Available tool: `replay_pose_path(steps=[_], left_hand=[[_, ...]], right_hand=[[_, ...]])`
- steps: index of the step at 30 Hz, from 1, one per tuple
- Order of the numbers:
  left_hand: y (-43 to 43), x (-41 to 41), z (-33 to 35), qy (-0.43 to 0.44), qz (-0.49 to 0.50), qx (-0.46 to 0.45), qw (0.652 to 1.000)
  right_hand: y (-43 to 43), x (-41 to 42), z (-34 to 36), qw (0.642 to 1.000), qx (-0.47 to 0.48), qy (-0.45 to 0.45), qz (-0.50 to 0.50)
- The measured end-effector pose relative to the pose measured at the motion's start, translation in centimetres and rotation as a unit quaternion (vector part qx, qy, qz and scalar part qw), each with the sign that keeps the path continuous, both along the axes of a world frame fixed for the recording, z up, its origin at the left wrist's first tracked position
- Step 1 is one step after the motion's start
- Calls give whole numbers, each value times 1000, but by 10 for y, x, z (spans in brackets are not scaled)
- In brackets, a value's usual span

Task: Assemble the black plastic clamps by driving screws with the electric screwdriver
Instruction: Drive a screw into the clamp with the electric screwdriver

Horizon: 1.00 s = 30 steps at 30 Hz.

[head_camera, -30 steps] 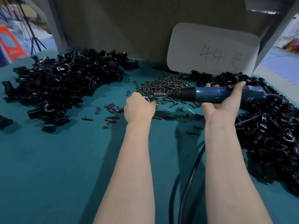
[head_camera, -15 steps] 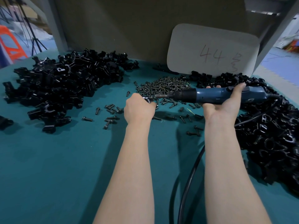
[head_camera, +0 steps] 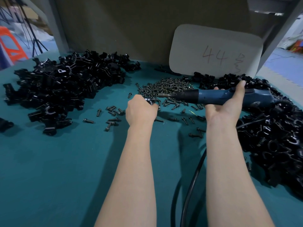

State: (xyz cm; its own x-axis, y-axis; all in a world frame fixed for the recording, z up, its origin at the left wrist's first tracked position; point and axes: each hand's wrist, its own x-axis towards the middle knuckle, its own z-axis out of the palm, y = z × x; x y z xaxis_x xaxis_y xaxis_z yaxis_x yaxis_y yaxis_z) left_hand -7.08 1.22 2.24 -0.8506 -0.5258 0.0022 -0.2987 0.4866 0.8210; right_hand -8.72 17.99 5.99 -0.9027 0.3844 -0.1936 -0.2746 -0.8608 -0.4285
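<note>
Gripping the electric screwdriver [head_camera: 213, 96] level above the desk [head_camera: 65, 161], the right hand [head_camera: 224, 105] aimed its bit at the left hand [head_camera: 141, 110], whose curled fingers held a small black clamp [head_camera: 148, 101] beside the screw pile [head_camera: 167, 86]. Doing this well likely meant seating the bit squarely and bracing the clamp firmly before triggering.

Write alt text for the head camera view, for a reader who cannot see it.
A person's right hand holds a blue electric screwdriver level, its tip pointing at a black clamp gripped in the left hand. On the green table, a heap of screws lies between a left clamp pile and a right clamp pile.
</note>
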Motion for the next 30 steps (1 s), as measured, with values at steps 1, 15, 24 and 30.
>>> replay_pose_path(steps=[1, 15, 24, 30], left_hand=[[0, 0, 0, 1, 2, -1, 1000], [1, -2, -1, 2, 17, -16, 1000], [2, -3, -1, -4, 24, -28, 999], [2, -4, 0, -12, 33, -30, 999]], right_hand=[[0, 0, 2, 1000, 6, -7, -16], [-12, 3, 6, 996, 81, -14, -43], [-16, 3, 4, 992, 102, 13, -70], [-19, 4, 9, 991, 111, 32, -68]])
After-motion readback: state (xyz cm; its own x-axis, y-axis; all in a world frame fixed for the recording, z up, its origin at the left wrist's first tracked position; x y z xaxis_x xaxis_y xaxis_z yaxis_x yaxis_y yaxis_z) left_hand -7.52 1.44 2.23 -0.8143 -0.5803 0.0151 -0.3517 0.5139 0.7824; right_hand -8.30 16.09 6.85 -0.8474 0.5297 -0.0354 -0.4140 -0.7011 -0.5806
